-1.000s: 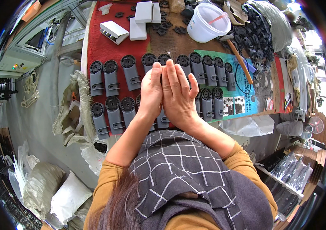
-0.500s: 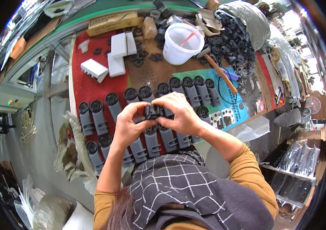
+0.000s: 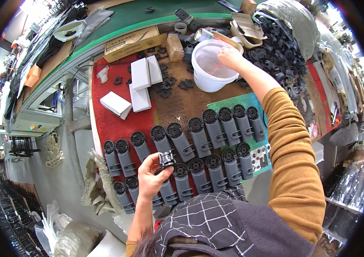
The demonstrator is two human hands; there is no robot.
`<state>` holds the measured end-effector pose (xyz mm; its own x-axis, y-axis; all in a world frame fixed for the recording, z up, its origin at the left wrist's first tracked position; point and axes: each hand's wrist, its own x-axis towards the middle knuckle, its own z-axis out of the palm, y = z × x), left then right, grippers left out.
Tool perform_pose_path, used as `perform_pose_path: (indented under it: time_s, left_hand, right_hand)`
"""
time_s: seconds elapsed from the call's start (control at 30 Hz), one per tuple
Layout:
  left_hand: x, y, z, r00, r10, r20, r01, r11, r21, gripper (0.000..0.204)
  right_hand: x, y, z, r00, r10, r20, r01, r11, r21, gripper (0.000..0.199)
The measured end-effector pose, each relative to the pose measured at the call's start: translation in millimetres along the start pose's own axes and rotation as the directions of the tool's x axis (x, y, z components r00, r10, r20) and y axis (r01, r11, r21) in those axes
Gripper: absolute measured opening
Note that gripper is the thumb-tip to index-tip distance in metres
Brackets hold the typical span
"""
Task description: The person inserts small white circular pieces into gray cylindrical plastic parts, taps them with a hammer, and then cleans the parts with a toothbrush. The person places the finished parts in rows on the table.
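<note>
Between the thumb and fingers of my left hand (image 3: pixel 150 176) is a small black plastic part (image 3: pixel 167 159), held above the near row of grey tubular housings. My right hand (image 3: pixel 230 58) reaches over the white bucket (image 3: pixel 209 81), its fingers closed round the top of a thin red stick (image 3: pixel 217 68) standing in it. What lies at the bucket's bottom is hard to make out. Two rows of dark grey housings (image 3: pixel 182 139) with round, black ribbed ends cross the front of the table, below and beside my left hand.
White boxes (image 3: pixel 140 73) lie on the red cloth (image 3: pixel 105 115), with loose black parts (image 3: pixel 164 88) beside them. Behind stands a yellow cardboard box (image 3: pixel 132 45). A heap of black parts (image 3: pixel 276 53) lies at the far right, next to a grey sack (image 3: pixel 291 21).
My right hand has left the black part and moved up and right to the red stick in the bucket. My left hand keeps the part, now lower. The hammer is now hidden by my right arm.
</note>
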<state>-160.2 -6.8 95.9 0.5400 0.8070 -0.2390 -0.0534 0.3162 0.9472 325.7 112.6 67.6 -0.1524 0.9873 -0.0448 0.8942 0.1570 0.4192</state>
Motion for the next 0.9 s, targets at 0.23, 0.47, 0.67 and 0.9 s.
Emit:
perform_pose_path:
  time_s: [0.23,0.47,0.67,0.9]
  left_hand:
    - [1,-4,-8,0.995,-0.095,-0.038,0.094,0.995,-0.012,0.045]
    - [4,5,-3,0.999,-0.023,-0.030,0.021,0.997,-0.071,0.047]
    - [13,17,2,0.993,0.055,-0.108,-0.049,0.997,0.053,0.044]
    - [33,30,18,0.780,0.625,0.025,-0.453,0.536,0.713,0.041]
  right_hand:
    - [-5,4,-31,0.930,0.046,0.364,-0.138,0.963,0.231,0.014]
    - [-4,-25,-48,0.889,0.091,0.449,-0.253,0.914,0.317,0.023]
    - [-92,-12,-127,0.879,0.291,0.377,-0.462,0.323,0.826,0.025]
    - [-198,-161,-206,0.924,0.212,0.317,-0.255,-0.277,0.927,0.030]
